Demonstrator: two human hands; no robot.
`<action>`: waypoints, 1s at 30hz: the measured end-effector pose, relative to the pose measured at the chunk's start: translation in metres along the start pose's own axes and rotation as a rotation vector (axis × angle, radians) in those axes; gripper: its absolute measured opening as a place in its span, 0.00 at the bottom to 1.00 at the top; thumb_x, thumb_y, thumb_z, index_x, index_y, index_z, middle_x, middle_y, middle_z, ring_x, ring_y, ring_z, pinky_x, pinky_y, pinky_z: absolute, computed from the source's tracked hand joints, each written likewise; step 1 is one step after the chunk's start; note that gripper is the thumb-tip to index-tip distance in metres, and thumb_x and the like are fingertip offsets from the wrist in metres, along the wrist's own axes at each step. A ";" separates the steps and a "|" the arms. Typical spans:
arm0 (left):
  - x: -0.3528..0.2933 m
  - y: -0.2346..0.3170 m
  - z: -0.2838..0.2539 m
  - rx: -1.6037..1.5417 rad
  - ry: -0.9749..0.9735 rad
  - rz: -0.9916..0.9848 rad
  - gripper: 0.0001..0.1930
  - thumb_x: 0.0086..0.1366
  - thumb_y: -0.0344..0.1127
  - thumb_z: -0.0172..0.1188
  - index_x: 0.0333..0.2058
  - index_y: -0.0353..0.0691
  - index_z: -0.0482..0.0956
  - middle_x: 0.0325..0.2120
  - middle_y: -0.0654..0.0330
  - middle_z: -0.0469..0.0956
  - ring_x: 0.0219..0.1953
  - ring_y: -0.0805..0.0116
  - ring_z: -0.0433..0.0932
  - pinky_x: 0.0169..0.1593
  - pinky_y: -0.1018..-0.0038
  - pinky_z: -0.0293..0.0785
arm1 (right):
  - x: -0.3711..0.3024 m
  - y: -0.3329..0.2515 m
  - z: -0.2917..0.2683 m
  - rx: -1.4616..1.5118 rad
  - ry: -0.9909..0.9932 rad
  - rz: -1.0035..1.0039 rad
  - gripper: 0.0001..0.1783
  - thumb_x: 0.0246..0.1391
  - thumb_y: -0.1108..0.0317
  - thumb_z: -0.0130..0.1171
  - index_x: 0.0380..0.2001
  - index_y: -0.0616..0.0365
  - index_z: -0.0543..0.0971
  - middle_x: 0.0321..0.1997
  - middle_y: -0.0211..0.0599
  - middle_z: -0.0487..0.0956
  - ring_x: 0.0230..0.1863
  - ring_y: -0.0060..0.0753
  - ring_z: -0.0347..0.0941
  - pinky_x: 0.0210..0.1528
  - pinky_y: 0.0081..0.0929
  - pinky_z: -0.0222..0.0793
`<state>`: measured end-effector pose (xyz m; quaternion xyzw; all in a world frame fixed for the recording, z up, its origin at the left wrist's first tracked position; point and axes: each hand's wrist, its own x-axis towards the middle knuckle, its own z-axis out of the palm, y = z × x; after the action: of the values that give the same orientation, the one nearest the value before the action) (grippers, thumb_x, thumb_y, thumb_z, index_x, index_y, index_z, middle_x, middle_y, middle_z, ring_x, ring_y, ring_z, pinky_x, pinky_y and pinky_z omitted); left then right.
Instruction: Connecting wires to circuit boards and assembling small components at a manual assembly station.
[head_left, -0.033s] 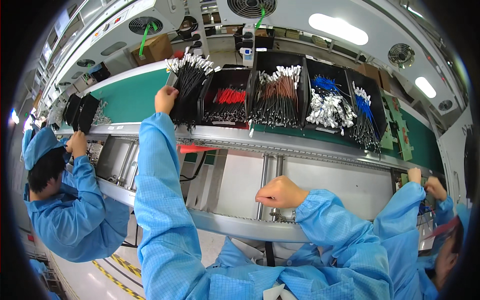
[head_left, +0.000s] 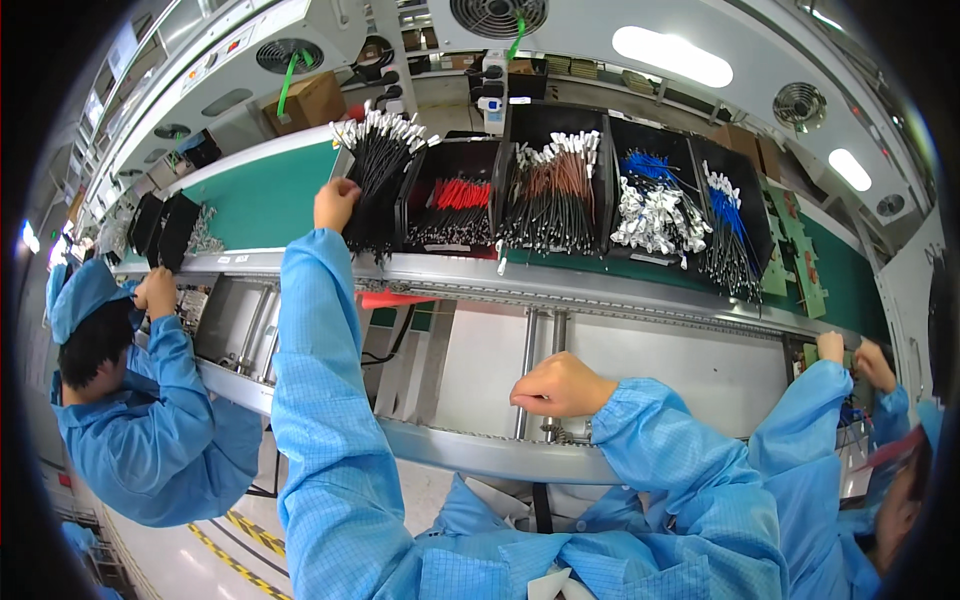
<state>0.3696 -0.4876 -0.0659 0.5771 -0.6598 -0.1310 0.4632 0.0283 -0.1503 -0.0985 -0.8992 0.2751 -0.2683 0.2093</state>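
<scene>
My left hand [head_left: 337,204] is at the left side of the bin of black wires [head_left: 376,172] with white connectors, its fingers bent in against them. Whether a wire is pinched there is hidden. Over the conveyor, my right hand [head_left: 564,386] is curled closed, and I cannot make out anything inside it. Further right along the row stand black bins of red wires [head_left: 460,194], brown wires [head_left: 556,187], white connectors [head_left: 660,222] on blue wires, and blue wires [head_left: 732,225] with black ends.
Between me and the bins runs a metal conveyor rail [head_left: 580,283]. Green circuit boards [head_left: 800,250] lean at the right end of the green bench [head_left: 262,207]. A co-worker [head_left: 150,400] works at the left by black bins [head_left: 172,230]; another co-worker's hand [head_left: 873,366] shows at the right.
My left hand has shifted slightly right and down along the bin of black wires. My right hand stays in place.
</scene>
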 end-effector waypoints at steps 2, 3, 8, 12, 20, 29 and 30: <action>-0.011 -0.010 0.011 0.263 -0.032 0.283 0.08 0.52 0.31 0.62 0.32 0.37 0.77 0.28 0.53 0.80 0.34 0.53 0.79 0.39 0.63 0.74 | 0.001 -0.003 0.005 0.016 0.050 -0.030 0.07 0.50 0.65 0.56 0.22 0.52 0.77 0.19 0.34 0.75 0.19 0.40 0.71 0.22 0.33 0.67; -0.016 -0.016 0.013 0.425 -0.081 0.250 0.09 0.52 0.32 0.62 0.32 0.38 0.76 0.29 0.52 0.79 0.36 0.51 0.78 0.40 0.61 0.73 | 0.003 -0.004 0.007 0.033 0.082 -0.064 0.09 0.51 0.63 0.54 0.20 0.51 0.75 0.16 0.36 0.73 0.18 0.43 0.70 0.20 0.36 0.65; -0.027 -0.015 0.019 0.706 -0.073 0.216 0.10 0.52 0.35 0.63 0.32 0.41 0.75 0.31 0.51 0.79 0.39 0.48 0.77 0.42 0.57 0.73 | 0.000 -0.002 0.011 0.003 0.077 -0.055 0.10 0.51 0.62 0.54 0.20 0.52 0.74 0.16 0.38 0.73 0.18 0.45 0.70 0.20 0.38 0.65; -0.017 0.008 0.016 0.791 -0.182 0.061 0.07 0.53 0.36 0.61 0.31 0.43 0.77 0.32 0.49 0.79 0.38 0.47 0.77 0.41 0.57 0.74 | -0.004 -0.002 0.012 0.041 0.105 -0.065 0.10 0.51 0.62 0.54 0.20 0.52 0.74 0.16 0.37 0.73 0.18 0.45 0.69 0.20 0.38 0.65; -0.026 0.016 0.005 0.592 0.033 0.136 0.06 0.57 0.34 0.56 0.32 0.43 0.79 0.30 0.50 0.79 0.36 0.48 0.78 0.39 0.58 0.73 | -0.003 -0.010 0.007 0.035 0.025 -0.040 0.11 0.53 0.61 0.52 0.20 0.52 0.73 0.16 0.38 0.73 0.18 0.47 0.69 0.21 0.39 0.65; 0.001 0.050 -0.018 -0.123 0.234 0.099 0.08 0.65 0.33 0.50 0.35 0.36 0.76 0.24 0.58 0.79 0.25 0.71 0.77 0.30 0.76 0.71 | -0.004 0.004 0.010 0.029 0.083 0.003 0.12 0.54 0.60 0.51 0.19 0.52 0.73 0.16 0.41 0.73 0.19 0.49 0.69 0.22 0.41 0.65; 0.003 0.057 -0.019 -0.116 0.238 0.100 0.08 0.65 0.33 0.50 0.35 0.36 0.76 0.24 0.58 0.79 0.25 0.71 0.77 0.30 0.76 0.71 | -0.004 0.006 0.010 0.033 0.085 -0.004 0.12 0.54 0.60 0.51 0.19 0.52 0.73 0.16 0.41 0.73 0.19 0.49 0.69 0.22 0.41 0.65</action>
<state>0.3483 -0.4664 -0.0142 0.5270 -0.6195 -0.0763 0.5768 0.0291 -0.1505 -0.1110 -0.8839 0.2777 -0.3111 0.2116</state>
